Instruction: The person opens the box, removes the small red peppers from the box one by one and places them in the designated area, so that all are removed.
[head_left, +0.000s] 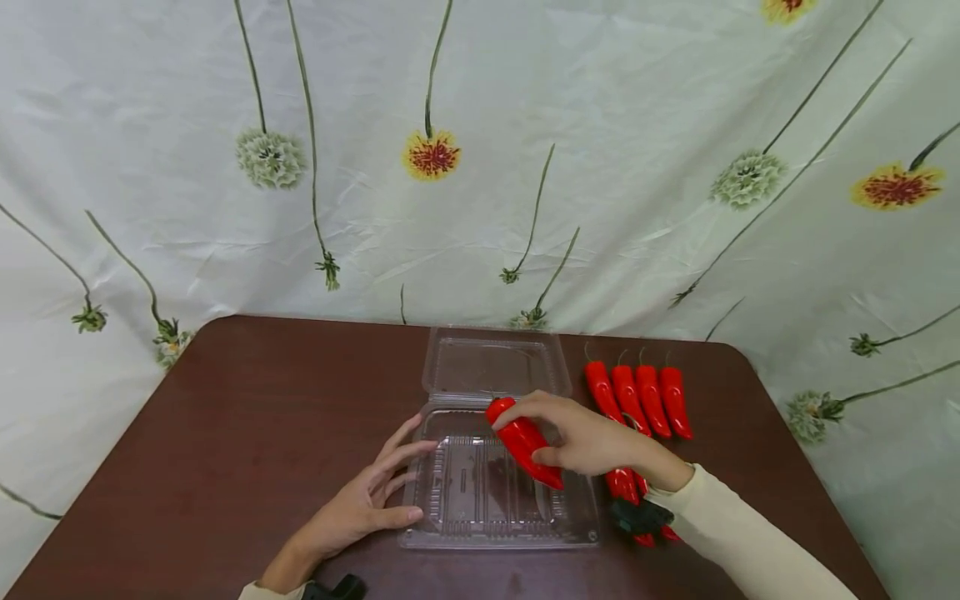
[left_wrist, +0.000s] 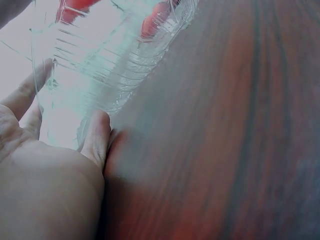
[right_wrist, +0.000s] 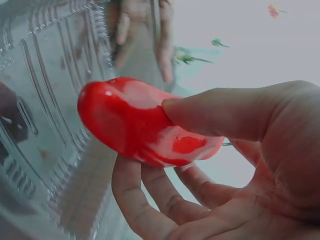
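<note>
A glossy red chili pepper is held by my right hand above a clear plastic clamshell box. In the right wrist view the thumb presses one side of the chili pepper, with the fingers on the other. The box stands with its lid folded back, away from me. My left hand is at the box's left side, fingers spread. The left wrist view shows its thumb and fingers against the clear wall of the box.
To the right of the box lies a row of red chili peppers; several more lie nearer, partly hidden by my right wrist. The dark brown table ends at a white flower-print cloth hanging behind it.
</note>
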